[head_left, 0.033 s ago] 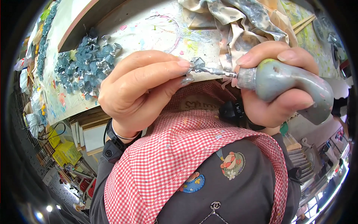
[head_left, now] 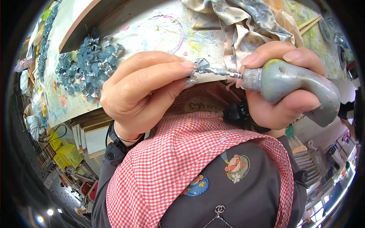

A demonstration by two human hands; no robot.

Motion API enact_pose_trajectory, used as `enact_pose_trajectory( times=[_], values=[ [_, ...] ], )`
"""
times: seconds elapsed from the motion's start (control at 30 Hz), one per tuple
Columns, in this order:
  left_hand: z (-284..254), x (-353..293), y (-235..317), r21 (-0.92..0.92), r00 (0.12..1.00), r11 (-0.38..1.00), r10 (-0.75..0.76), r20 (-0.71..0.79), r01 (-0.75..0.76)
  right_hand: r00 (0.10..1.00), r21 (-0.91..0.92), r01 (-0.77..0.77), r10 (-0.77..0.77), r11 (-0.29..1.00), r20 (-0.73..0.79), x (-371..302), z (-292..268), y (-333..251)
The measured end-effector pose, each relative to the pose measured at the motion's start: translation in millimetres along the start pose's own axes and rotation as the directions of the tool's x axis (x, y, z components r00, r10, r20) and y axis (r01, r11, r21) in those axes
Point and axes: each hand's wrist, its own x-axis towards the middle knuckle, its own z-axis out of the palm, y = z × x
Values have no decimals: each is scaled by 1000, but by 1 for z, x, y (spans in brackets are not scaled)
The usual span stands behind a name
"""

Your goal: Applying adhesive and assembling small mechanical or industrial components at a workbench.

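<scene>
My left hand [head_left: 140, 87] pinches a small silvery-grey painted piece [head_left: 201, 64] between thumb and fingertips. My right hand [head_left: 281, 110] is wrapped around a grey, paint-smeared squeeze bottle [head_left: 300, 81]. Its thin metal nozzle [head_left: 222, 71] points left and touches the small piece. Both hands are held close to the camera, above the front edge of a paint-splashed worktable [head_left: 159, 30]. A dark watch [head_left: 114, 146] sits on my left wrist.
A cluster of several blue-grey painted pieces [head_left: 85, 64] lies on the table to the left. A crumpled, paint-stained cloth [head_left: 243, 22] lies at the back. Below are my red checked garment [head_left: 171, 167] and dark apron. Yellow crates [head_left: 66, 154] stand on the floor at left.
</scene>
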Motion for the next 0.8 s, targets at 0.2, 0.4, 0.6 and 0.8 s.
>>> enact_pose_trajectory(
  times=[0.2,0.4,0.6,0.8],
  values=[
    [-2,2,0,49,999,998,42,15,-42,997,80,73,-73,994,-10,0,0,12],
    [-1,1,-2,35,999,999,38,21,-38,993,202,23,2,979,-122,5,19,-8],
    [-3,-1,-2,1,999,1000,19,48,-19,996,136,25,-13,990,-91,-2,5,3],
    [3,-1,1,-23,997,999,-45,-67,43,1000,-241,-20,21,970,1,2,2,-6]
  ],
)
